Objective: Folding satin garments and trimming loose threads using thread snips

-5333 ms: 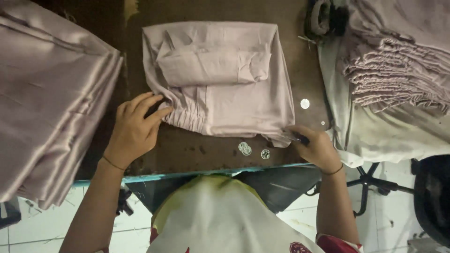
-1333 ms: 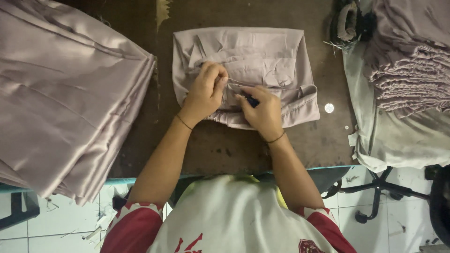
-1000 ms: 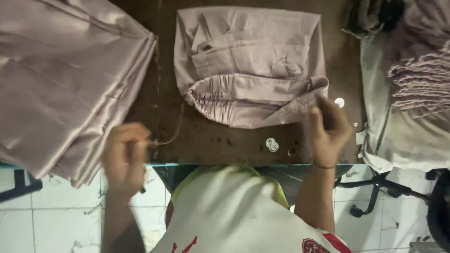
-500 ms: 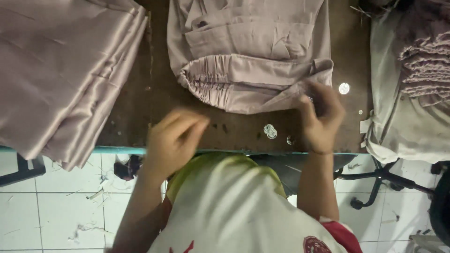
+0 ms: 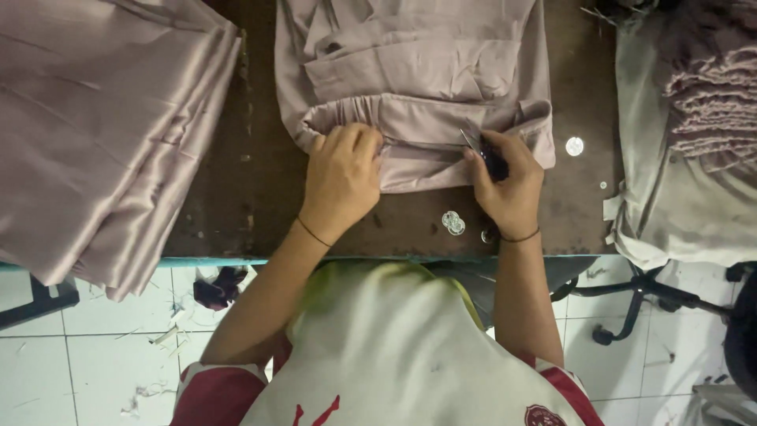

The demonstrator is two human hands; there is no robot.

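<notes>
So both hands are back on the folded mauve satin garment (image 5: pixel 418 71) now. Half a second ago our left hand (image 5: pixel 341 177) was hanging out near the table's front edge, off the cloth, and a bit before that it was way out left. Now it's lying on the gathered elastic waistband (image 5: pixel 410 130), fingers curled and pressing down on the fabric at its left end. Our right hand (image 5: pixel 509 185) is closing around a small dark thread snipper (image 5: pixel 485 154), metal tip poking out toward the waistband seam, so we're reading this as lining up to trim a loose thread on that band.

The garment is lying mid-table on the dark brown worn tabletop (image 5: pixel 260 197), its near hem well back from the teal front edge (image 5: pixel 236 259).

Room-wise: there's a bare strip of table between the garment and the big stack of mauve satin cloth (image 5: pixel 102 134) on the left, which is overhanging the table edge. On the right a pale grey-green fabric pile (image 5: pixel 678 205) is sitting close. A couple of clear round buttons (image 5: pixel 453 222) are lying just beside our right wrist, and a silvery round disc (image 5: pixel 575 146) further right.
</notes>
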